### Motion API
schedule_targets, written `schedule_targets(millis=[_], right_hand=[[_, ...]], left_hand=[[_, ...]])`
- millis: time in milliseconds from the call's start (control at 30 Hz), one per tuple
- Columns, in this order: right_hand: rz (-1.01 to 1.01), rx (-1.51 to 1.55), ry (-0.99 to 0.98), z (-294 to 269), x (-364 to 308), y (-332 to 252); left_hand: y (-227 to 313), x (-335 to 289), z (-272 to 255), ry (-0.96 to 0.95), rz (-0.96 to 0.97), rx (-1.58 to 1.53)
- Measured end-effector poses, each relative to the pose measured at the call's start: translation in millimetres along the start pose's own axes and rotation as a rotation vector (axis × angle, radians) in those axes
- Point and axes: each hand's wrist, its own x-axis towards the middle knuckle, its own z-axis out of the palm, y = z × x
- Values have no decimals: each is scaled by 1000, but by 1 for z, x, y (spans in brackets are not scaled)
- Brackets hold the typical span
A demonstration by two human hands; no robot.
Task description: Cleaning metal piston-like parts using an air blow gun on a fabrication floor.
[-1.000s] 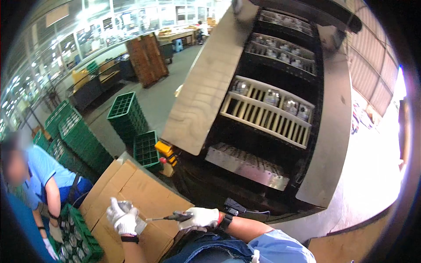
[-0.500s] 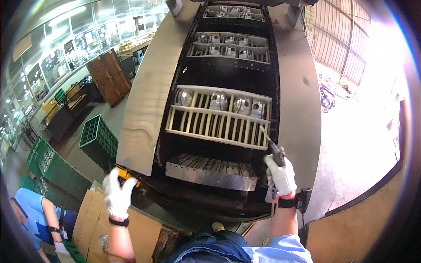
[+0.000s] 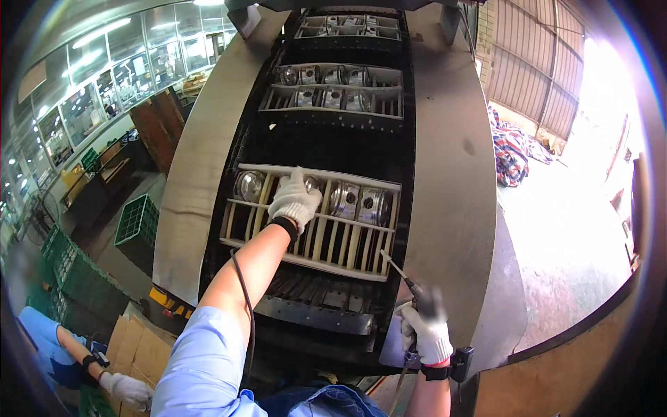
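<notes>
My left hand (image 3: 295, 200), in a white knit glove, reaches over the nearest slatted rack (image 3: 240, 244) on the conveyor. Its fingers are closed around a shiny metal piston (image 3: 312, 183), which they partly cover. In the same rack's upper row, one piston (image 3: 249, 185) lies to the left of the hand and two sit to the right: one piston (image 3: 344, 200) beside another piston (image 3: 373, 206). My gloved right hand (image 3: 425, 333) grips an air blow gun (image 3: 411, 283) low at the conveyor's right edge. Its thin nozzle points toward the rack's lower right corner; its body is blurred.
More racks of pistons (image 3: 332, 97) stand farther up the dark conveyor. Metal side plates (image 3: 448, 187) flank it. A co-worker's gloved hand (image 3: 125, 389) is by cardboard (image 3: 132, 347) at lower left. Green crates (image 3: 135, 222) stand left; a wooden panel (image 3: 542, 379) is at lower right.
My left hand has moved from beside the conveyor, where it was raised, up and right onto a piston. The view has shifted; my right hand keeps the air blow gun near the rack's right side.
</notes>
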Motion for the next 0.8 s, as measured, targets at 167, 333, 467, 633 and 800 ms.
schedule_targets(millis=[167, 333, 467, 633, 800], right_hand=[[-30, -16, -20, 7, -5, -12], [-124, -3, -16, 12, -3, 4], [0, 33, -405, 64, -21, -12], [72, -125, -614, 125, -18, 2], [130, -101, -805, 163, -32, 30]], left_hand=[[-16, 10, -1, 133, 5, -447], [-27, -40, -28, -217, -407, -1988], [-72, -86, -28, -568, -453, -2189], [-121, -137, -39, -741, -507, -2243], [-187, -169, -62, -565, -550, -2362]])
